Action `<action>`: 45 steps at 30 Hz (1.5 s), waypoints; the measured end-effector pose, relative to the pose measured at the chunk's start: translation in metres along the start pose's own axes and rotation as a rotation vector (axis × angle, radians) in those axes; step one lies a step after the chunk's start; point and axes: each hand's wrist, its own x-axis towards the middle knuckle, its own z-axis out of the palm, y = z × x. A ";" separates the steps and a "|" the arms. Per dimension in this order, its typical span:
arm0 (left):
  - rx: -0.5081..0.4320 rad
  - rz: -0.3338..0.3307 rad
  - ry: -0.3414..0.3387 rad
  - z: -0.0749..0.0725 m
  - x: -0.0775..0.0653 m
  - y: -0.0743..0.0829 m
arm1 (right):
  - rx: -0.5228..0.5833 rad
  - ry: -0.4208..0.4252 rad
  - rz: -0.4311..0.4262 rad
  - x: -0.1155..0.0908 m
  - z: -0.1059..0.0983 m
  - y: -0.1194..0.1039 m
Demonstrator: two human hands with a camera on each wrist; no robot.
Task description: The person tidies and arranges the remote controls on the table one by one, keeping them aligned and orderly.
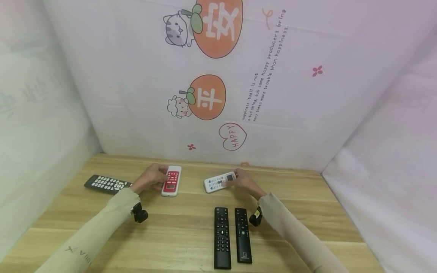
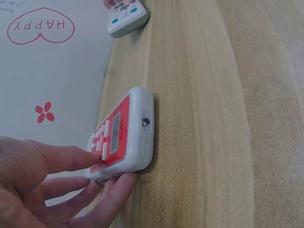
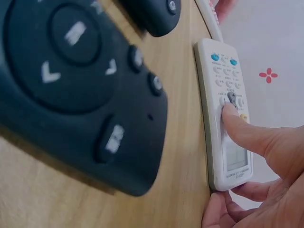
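Observation:
My left hand (image 1: 152,177) grips a white remote control with a red face (image 1: 171,181), its thumb on the buttons and its fingers under the edge. In the left wrist view, a small emitter shows on the end of that remote (image 2: 142,128). To the right, my right hand (image 1: 243,181) holds a white remote control with a small screen (image 1: 218,182), lying slantwise. The right wrist view shows the thumb (image 3: 242,128) pressing near its grey buttons, with fingers at the lower edge of the white remote (image 3: 223,71).
A black remote with white buttons (image 1: 107,183) lies left of my left hand, partly behind the wrist. Two long black remotes (image 1: 222,237) lie side by side nearer me on the wooden table (image 1: 170,239). A printed white cloth (image 1: 136,94) hangs behind the table.

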 end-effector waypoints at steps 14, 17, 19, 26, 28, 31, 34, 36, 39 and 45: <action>0.059 0.004 0.007 -0.002 0.002 -0.002 | 0.417 0.084 -0.111 0.004 -0.005 0.002; 0.056 0.007 0.007 -0.002 0.002 -0.002 | 0.504 0.130 -0.102 0.004 -0.004 0.000; 0.059 0.009 0.008 -0.002 0.001 -0.002 | 0.570 0.157 -0.105 0.003 -0.002 -0.001; 0.051 0.002 0.014 -0.002 0.001 -0.002 | 0.754 0.225 -0.072 -0.002 -0.002 -0.009; 0.049 0.002 0.015 -0.002 0.002 -0.003 | 0.805 0.228 -0.067 -0.005 -0.002 -0.012; 0.047 0.001 0.013 -0.002 0.003 -0.004 | 0.847 0.221 -0.057 -0.007 -0.004 -0.013; 0.050 -0.002 0.010 -0.002 0.004 -0.004 | 0.881 0.210 -0.038 -0.009 -0.005 -0.012; 0.056 -0.004 0.010 -0.002 0.003 -0.004 | 0.911 0.202 -0.022 -0.010 -0.005 -0.011; 0.051 -0.008 0.010 -0.002 0.003 -0.004 | 0.947 0.199 0.011 -0.011 -0.006 -0.012; 0.054 -0.003 0.007 -0.002 0.002 -0.003 | 0.995 0.153 0.078 -0.013 -0.014 -0.013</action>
